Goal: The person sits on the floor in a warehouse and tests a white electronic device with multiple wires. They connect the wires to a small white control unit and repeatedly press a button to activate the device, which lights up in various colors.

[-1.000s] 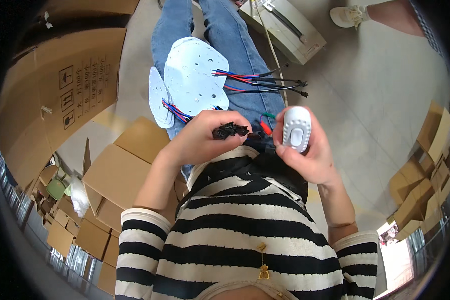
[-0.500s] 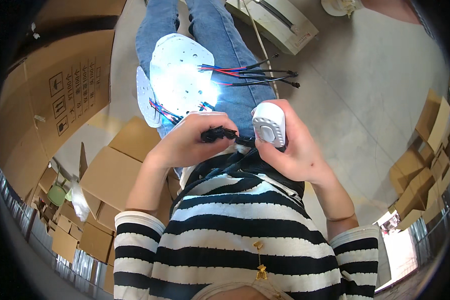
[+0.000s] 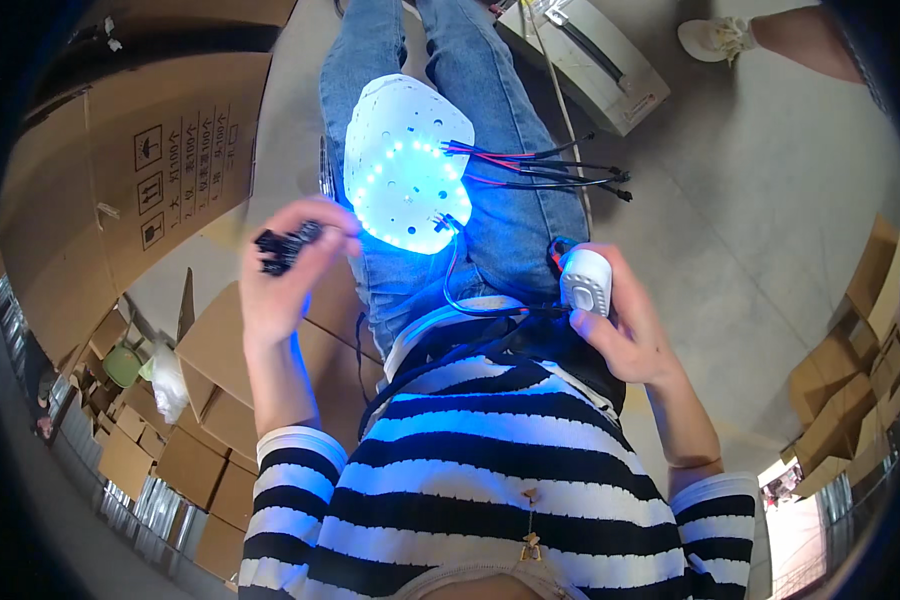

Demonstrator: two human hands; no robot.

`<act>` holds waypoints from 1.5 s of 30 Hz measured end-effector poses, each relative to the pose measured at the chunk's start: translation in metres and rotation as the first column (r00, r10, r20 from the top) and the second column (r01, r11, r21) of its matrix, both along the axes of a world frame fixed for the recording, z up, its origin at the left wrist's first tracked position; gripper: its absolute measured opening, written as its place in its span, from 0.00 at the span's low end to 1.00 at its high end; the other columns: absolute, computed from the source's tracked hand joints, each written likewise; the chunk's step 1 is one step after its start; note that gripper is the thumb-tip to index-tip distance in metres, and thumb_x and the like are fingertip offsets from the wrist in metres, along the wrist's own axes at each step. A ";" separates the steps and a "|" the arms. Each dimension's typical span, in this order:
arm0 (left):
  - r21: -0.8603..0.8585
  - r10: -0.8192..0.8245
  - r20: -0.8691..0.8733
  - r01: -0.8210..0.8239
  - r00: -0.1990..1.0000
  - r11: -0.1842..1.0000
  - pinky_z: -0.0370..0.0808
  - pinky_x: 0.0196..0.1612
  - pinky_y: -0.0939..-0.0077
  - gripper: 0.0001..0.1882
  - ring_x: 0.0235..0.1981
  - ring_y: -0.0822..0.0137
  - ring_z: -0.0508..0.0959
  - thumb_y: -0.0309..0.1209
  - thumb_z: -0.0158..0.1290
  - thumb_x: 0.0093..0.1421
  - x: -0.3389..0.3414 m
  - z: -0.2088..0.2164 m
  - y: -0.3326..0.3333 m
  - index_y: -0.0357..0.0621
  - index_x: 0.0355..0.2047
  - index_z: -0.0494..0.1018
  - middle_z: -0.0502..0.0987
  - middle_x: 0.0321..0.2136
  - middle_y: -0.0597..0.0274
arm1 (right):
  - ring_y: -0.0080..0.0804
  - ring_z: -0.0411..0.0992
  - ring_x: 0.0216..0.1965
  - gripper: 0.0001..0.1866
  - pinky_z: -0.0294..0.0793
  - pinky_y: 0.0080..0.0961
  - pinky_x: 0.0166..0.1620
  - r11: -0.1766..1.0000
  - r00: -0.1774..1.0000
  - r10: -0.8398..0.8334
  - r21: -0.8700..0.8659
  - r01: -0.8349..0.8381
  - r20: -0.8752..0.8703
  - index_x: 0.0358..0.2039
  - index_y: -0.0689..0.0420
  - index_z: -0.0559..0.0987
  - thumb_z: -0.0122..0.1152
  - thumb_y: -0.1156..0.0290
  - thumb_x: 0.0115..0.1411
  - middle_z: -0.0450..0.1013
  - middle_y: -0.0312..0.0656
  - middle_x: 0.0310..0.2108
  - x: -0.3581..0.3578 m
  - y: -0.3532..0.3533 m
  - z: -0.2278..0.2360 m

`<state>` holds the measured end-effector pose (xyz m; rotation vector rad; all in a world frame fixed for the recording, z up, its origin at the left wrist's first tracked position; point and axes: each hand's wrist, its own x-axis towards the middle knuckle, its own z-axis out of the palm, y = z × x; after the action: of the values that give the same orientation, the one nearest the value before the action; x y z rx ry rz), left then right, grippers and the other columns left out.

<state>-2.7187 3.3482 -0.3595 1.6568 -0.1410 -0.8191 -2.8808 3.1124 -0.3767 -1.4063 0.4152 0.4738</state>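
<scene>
A stack of white light panels [image 3: 405,120] rests on my thighs, the top one lit blue by a ring of small lamps. My left hand [image 3: 282,300], slightly blurred, is closed around a bundle of black plug connectors [image 3: 288,247] left of the stack. My right hand [image 3: 625,325] grips a white rounded device [image 3: 586,280] with a round button, my thumb at its lower end. Red and blue wires show behind the device. A dark cable [image 3: 452,285] runs from the lit panel across my lap toward my right hand. Several black-tipped wire leads [image 3: 545,168] stick out to the stack's right.
A large printed cardboard box [image 3: 180,120] stands on the left, with more cartons [image 3: 210,350] below it. Flattened cardboard [image 3: 850,330] lies at the right. A pale metal case [image 3: 590,60] sits beyond my knees, and another person's shoe [image 3: 715,40] is at the upper right.
My hands have moved apart, the left carrying the connectors leftward. The panel's glow has turned from white to blue. The small separate panel at the left no longer shows.
</scene>
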 end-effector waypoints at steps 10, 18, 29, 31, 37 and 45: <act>0.020 -0.085 0.060 0.084 0.995 0.996 0.65 0.29 0.84 0.07 0.24 0.76 0.68 0.19 0.44 0.48 0.001 -0.004 -0.001 0.34 0.28 0.70 0.71 0.24 0.61 | 0.25 0.62 0.23 0.13 0.61 0.20 0.27 0.997 0.997 -0.065 -0.045 0.063 -0.042 0.38 0.57 0.62 0.47 0.68 0.51 0.64 0.38 0.24 0.002 0.008 0.000; 0.162 -0.573 0.355 0.555 0.739 0.816 0.69 0.26 0.78 0.17 0.25 0.65 0.72 0.26 0.55 0.42 -0.049 -0.017 -0.038 0.46 0.35 0.69 0.71 0.24 0.62 | 0.29 0.64 0.26 0.12 0.63 0.22 0.31 0.997 0.998 -0.056 -0.058 0.058 0.041 0.37 0.59 0.62 0.45 0.68 0.53 0.64 0.41 0.25 0.010 0.026 0.005; 0.008 0.295 0.315 -0.313 0.902 0.950 0.66 0.38 0.70 0.04 0.29 0.68 0.68 0.23 0.45 0.49 0.000 0.016 0.098 0.40 0.27 0.68 0.68 0.28 0.58 | 0.17 0.59 0.26 0.10 0.60 0.14 0.30 0.953 0.957 -0.289 -0.096 0.286 -0.024 0.35 0.61 0.65 0.44 0.68 0.54 0.62 0.33 0.24 -0.014 -0.030 0.001; -0.252 0.327 0.326 -0.252 0.887 0.934 0.63 0.42 0.67 0.05 0.33 0.66 0.67 0.28 0.43 0.54 0.024 0.047 0.129 0.41 0.30 0.65 0.66 0.34 0.55 | 0.17 0.59 0.26 0.11 0.60 0.14 0.30 0.961 0.965 -0.261 -0.101 0.259 -0.010 0.35 0.61 0.65 0.44 0.68 0.55 0.62 0.33 0.23 -0.016 -0.034 -0.001; -0.281 0.332 0.243 -0.262 0.911 0.923 0.60 0.31 0.80 0.09 0.15 0.78 0.59 0.31 0.40 0.57 0.030 0.086 0.087 0.39 0.34 0.64 0.60 0.14 0.68 | 0.17 0.59 0.25 0.10 0.59 0.14 0.29 0.950 0.961 -0.276 -0.154 0.271 -0.016 0.34 0.60 0.65 0.44 0.67 0.55 0.62 0.32 0.22 -0.026 -0.040 -0.005; 0.451 -0.561 0.457 0.364 0.690 0.815 0.70 0.26 0.78 0.10 0.21 0.64 0.75 0.22 0.51 0.43 -0.017 0.014 -0.090 0.43 0.28 0.70 0.74 0.22 0.58 | 0.18 0.59 0.25 0.11 0.60 0.16 0.29 0.951 0.961 -0.278 -0.141 0.277 0.010 0.34 0.59 0.65 0.46 0.67 0.54 0.62 0.33 0.23 -0.036 -0.039 -0.010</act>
<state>-2.7360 3.2586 -0.3454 2.1993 -0.9455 -0.7096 -2.9170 3.0734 -0.3865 -1.4539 0.6551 0.2249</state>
